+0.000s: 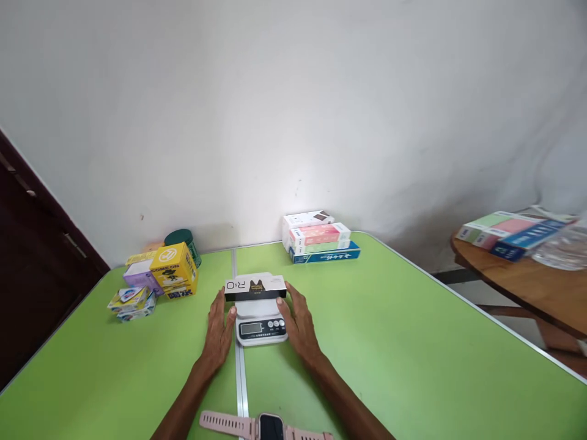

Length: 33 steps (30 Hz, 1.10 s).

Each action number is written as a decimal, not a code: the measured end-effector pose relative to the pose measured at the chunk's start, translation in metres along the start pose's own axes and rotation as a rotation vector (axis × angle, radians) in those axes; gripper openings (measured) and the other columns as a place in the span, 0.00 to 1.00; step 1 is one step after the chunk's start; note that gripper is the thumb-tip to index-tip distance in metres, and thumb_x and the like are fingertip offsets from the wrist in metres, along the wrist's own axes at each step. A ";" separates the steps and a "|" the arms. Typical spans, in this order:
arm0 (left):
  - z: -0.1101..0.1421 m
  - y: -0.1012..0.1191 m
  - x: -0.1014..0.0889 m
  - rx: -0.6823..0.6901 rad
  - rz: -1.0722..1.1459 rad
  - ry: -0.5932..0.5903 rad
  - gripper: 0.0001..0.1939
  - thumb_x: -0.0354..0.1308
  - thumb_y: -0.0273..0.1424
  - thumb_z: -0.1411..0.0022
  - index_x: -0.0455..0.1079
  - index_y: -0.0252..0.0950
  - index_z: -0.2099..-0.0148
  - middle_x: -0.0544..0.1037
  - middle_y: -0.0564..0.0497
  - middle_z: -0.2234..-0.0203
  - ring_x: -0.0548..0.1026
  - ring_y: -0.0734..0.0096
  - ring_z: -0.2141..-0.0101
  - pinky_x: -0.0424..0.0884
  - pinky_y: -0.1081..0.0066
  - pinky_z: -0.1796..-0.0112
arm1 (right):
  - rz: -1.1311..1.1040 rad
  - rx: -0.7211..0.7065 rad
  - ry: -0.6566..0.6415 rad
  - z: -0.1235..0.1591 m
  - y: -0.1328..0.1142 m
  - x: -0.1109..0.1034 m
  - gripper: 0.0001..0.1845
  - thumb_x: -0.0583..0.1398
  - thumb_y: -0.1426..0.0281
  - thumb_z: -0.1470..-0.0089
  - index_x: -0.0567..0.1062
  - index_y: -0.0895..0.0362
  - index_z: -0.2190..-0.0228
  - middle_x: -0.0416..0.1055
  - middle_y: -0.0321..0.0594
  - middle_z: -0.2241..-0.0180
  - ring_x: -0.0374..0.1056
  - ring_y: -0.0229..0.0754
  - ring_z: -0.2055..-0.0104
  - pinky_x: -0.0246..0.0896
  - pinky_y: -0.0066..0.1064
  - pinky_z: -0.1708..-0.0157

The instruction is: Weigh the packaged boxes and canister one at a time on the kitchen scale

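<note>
The black-and-white box [255,286] lies crosswise on the rear part of the white kitchen scale [259,311], or just above it, I cannot tell which; its left end runs out past the scale's edge. The box could tip or slide off the scale if one end were freed first, since it reaches beyond its support; a thumb pressing down could also load the scale, and the scale's display [251,329] is too small to read.

The left hand [220,330] and the right hand [298,321] hold the box between them, one at each end; each has its thumb and fingers moderately spread, with the right thumb against the box's front corner; how firmly they press I cannot tell.

Nearer the person than the scale lies a pink-strapped watch [271,426]; beyond the scale and to its right are stacked a blue box [325,252], a pink-and-green box [321,234] and a white box [298,220]; beyond it to the left stand a yellow box [173,269], a purple box [137,275] and a green-lidded jar [178,236]; all share the green table [389,342]; far right of the scale is a wooden table [527,293].
</note>
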<state>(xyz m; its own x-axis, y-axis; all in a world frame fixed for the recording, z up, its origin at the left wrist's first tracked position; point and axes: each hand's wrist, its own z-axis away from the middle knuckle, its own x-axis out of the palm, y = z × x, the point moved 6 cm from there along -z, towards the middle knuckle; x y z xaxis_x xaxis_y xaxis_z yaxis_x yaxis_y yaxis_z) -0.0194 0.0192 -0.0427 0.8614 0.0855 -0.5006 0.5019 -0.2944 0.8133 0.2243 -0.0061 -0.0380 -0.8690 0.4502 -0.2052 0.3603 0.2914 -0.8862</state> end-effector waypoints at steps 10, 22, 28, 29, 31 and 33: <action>-0.076 0.100 0.050 0.184 -0.055 -0.082 0.39 0.46 0.54 0.26 0.50 0.41 0.22 0.56 0.41 0.25 0.50 0.50 0.25 0.47 0.43 0.28 | 0.040 -0.051 0.239 -0.083 -0.019 -0.077 0.38 0.52 0.42 0.34 0.70 0.53 0.35 0.68 0.54 0.35 0.63 0.58 0.32 0.57 0.57 0.33; -0.184 0.167 0.163 0.211 -0.187 -0.251 0.42 0.40 0.52 0.26 0.44 0.31 0.22 0.51 0.32 0.24 0.47 0.47 0.24 0.47 0.44 0.29 | 0.287 -0.008 0.238 -0.230 0.036 -0.151 0.45 0.49 0.36 0.38 0.70 0.57 0.37 0.70 0.58 0.37 0.62 0.63 0.33 0.54 0.59 0.34; -0.185 0.166 0.169 0.209 -0.235 -0.274 0.41 0.38 0.53 0.27 0.44 0.32 0.22 0.53 0.33 0.24 0.48 0.47 0.25 0.47 0.46 0.29 | 0.307 0.044 0.218 -0.229 0.048 -0.149 0.53 0.47 0.34 0.41 0.67 0.64 0.35 0.65 0.64 0.33 0.55 0.65 0.29 0.49 0.60 0.31; -0.183 0.167 0.166 0.204 -0.234 -0.274 0.42 0.38 0.53 0.27 0.43 0.32 0.22 0.53 0.33 0.25 0.48 0.47 0.25 0.47 0.46 0.29 | 0.309 0.051 0.231 -0.226 0.046 -0.151 0.53 0.47 0.34 0.41 0.67 0.64 0.35 0.64 0.64 0.33 0.55 0.65 0.29 0.49 0.61 0.31; -0.175 0.165 0.158 0.178 -0.227 -0.275 0.43 0.39 0.52 0.26 0.41 0.30 0.22 0.52 0.32 0.25 0.49 0.47 0.25 0.46 0.46 0.29 | 0.326 0.065 0.277 -0.214 0.040 -0.157 0.53 0.46 0.34 0.40 0.66 0.65 0.35 0.64 0.65 0.34 0.55 0.67 0.30 0.49 0.63 0.31; -0.157 0.157 0.144 0.154 -0.200 -0.285 0.44 0.40 0.53 0.27 0.41 0.28 0.22 0.51 0.31 0.24 0.49 0.46 0.25 0.46 0.46 0.29 | 0.372 0.039 0.332 -0.195 0.030 -0.159 0.54 0.45 0.34 0.39 0.66 0.68 0.35 0.64 0.68 0.35 0.56 0.71 0.31 0.48 0.66 0.32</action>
<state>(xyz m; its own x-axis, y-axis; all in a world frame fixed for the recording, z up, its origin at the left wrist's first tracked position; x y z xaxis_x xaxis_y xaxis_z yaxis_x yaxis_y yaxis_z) 0.1958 0.1350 0.0590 0.6804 -0.1058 -0.7252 0.6219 -0.4402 0.6477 0.4397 0.0956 0.0486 -0.5273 0.7636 -0.3727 0.6065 0.0310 -0.7945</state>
